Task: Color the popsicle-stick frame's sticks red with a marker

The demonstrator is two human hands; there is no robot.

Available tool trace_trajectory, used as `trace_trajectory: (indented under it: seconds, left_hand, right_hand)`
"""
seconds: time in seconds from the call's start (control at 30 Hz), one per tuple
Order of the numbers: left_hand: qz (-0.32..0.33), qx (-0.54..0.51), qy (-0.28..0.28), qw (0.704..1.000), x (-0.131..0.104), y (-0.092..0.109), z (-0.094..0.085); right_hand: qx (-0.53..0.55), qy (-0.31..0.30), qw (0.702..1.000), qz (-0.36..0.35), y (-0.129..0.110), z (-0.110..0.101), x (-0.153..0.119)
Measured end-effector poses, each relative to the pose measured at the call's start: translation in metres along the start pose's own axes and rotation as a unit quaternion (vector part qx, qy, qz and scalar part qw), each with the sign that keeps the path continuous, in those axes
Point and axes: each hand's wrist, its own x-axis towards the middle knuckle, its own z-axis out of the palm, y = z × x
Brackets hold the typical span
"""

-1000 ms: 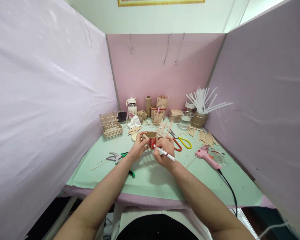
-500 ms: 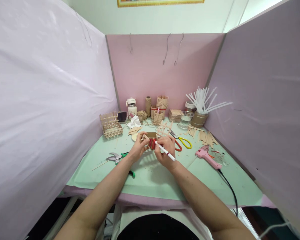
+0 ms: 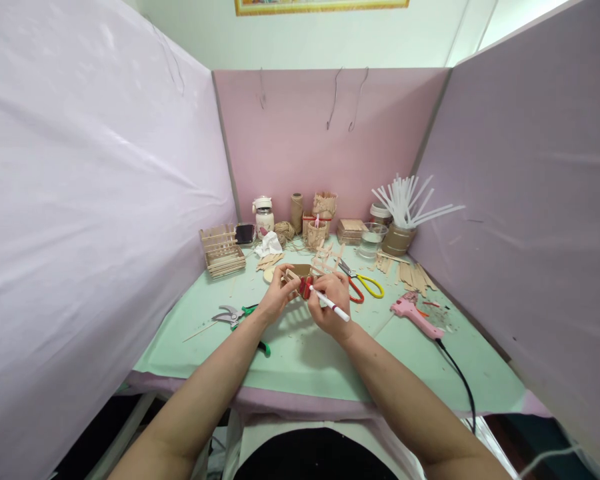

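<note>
In my right hand (image 3: 334,299) is a white marker pen (image 3: 336,308), its tip against the red-coloured part of a small wooden craft piece (image 3: 306,287). My left hand (image 3: 279,293) grips that piece by its left side, fingers curled round the edge. Pale wooden sticks and a brown panel form the piece, and its front shows red sections. Part of it is hidden behind my fingers. Beyond my right hand lie scissors (image 3: 369,285) with one red and one yellow handle. Green-handled pruning shears (image 3: 230,316) rest beside my left forearm.
A pink glue gun (image 3: 414,313) with a black cord lies at the right. Behind it are loose craft sticks (image 3: 414,276), a clear cup of water (image 3: 371,241) and a pot of white glue sticks (image 3: 399,239). A stick basket (image 3: 224,259) stands at the left; twine (image 3: 284,231) sits at the back.
The marker and my right hand have shifted very slightly left over the red part. My left hand keeps its hold on the wooden piece.
</note>
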Motion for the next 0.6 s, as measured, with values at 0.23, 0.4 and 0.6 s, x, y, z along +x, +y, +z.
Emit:
trace_trajectory:
  seconds: [0.23,0.4,0.6]
  left_hand:
    - [0.033,0.039,0.029,0.998,0.0004,-0.0012,0.0003]
    - [0.039,0.052,0.049,0.997,0.0015,-0.0028,-0.0008]
    - [0.038,0.048,0.053,0.997,0.0011,-0.0008,0.0014]
  right_hand:
    - [-0.029,0.004,1.000,-0.002,-0.0004,-0.0005,0.0030]
    - [-0.023,-0.040,0.999,0.009,-0.0013,0.0000,0.0008]
    - [-0.026,-0.050,0.998,0.008,-0.0026,0.0000,0.0007]
